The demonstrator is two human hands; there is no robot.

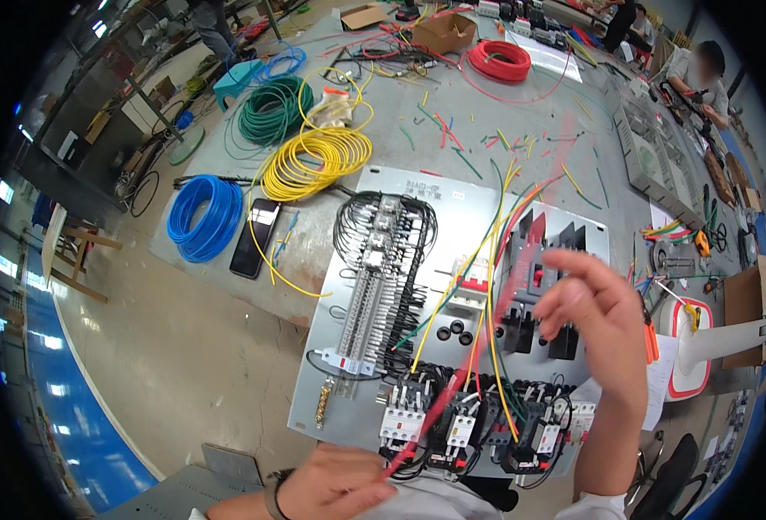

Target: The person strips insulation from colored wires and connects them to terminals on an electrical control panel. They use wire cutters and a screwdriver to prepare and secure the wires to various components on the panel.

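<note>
My left hand point(335, 485), at the bottom edge with a dark wristband, is closed with thumb against fingers. A red wire point(444, 399) runs from it up and right across the metal panel point(314, 381), blurred by motion. Over the panel's right side, my right hand point(595, 312) has bent fingers apart with nothing visible between them, beside the red wire and a black circuit breaker point(530, 277). Contactors point(403, 425) line the panel's near edge. A terminal strip point(364, 321) with black wires stands at left. Yellow and green wires point(490, 286) lie across the middle.
Left of the panel are a blue wire coil point(203, 218), a phone point(255, 238), and yellow point(318, 165) and green coils point(275, 111). A red coil point(498, 62) lies farther back among wire scraps. A metal enclosure point(656, 160) and another person point(699, 82) are at right.
</note>
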